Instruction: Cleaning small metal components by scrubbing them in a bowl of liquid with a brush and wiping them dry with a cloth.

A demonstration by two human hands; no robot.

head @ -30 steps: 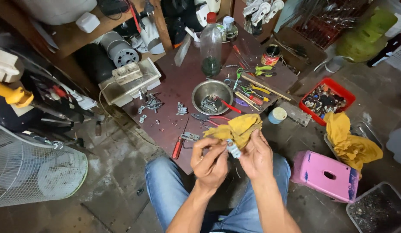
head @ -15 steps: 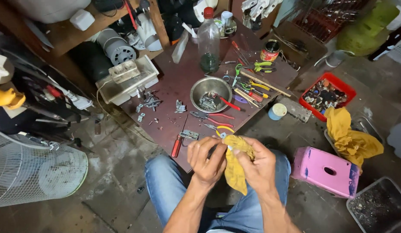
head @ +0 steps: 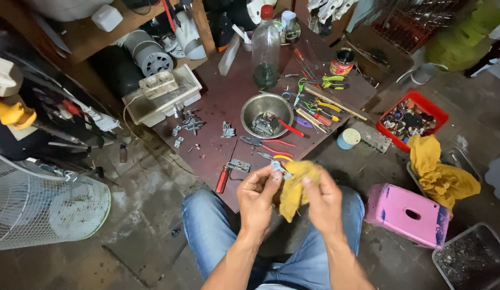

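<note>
While a small metal part is pinched in the left hand, a yellow rag is gripped by the right hand and pressed against it, above the knees. A steel bowl sits beyond on the board; a pink stool is to the right.

A single head-worn camera is looking steeply down from close above at both hands over the person's knees, facing forward across a low brown board toward cluttered shelves beyond.
</note>
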